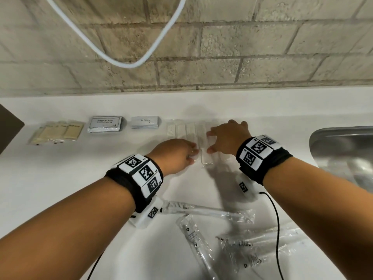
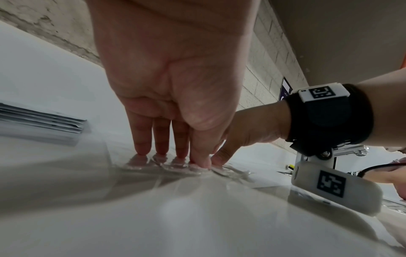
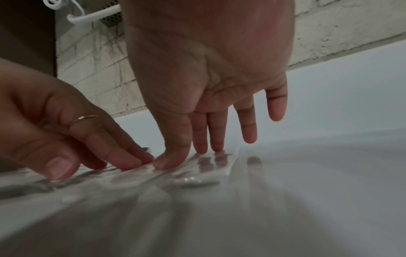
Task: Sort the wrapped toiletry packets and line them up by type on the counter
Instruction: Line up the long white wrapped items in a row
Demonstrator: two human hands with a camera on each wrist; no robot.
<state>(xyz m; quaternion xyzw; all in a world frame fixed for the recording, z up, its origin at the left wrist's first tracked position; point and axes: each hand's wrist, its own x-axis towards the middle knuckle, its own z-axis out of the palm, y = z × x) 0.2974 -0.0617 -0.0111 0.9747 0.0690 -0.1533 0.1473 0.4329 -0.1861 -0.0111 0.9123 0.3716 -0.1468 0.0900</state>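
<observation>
Along the back of the white counter [image 1: 60, 178] lie tan packets [image 1: 55, 131], a stack of shampoo packets [image 1: 106, 124], toothpaste packets [image 1: 145, 122] and a row of clear-wrapped combs [image 1: 181, 130]. Both hands work at the right end of the comb row. My left hand [image 1: 191, 153] presses its straight fingertips [image 2: 140, 151] on a clear wrapper [image 2: 197, 171]. My right hand [image 1: 210, 141] touches a comb packet [image 1: 203, 141] with thumb and two fingers [image 3: 216, 146]; its ring and little fingers are lifted. Neither hand grips anything.
Several clear-wrapped toothbrush packets [image 1: 203, 211] lie loose near the counter's front edge, some overlapping [image 1: 254, 247]. A steel sink [image 1: 343, 150] is at the right. A white cable [image 1: 121, 59] hangs against the tiled wall, and a brown object [image 1: 9, 126] sits at the far left.
</observation>
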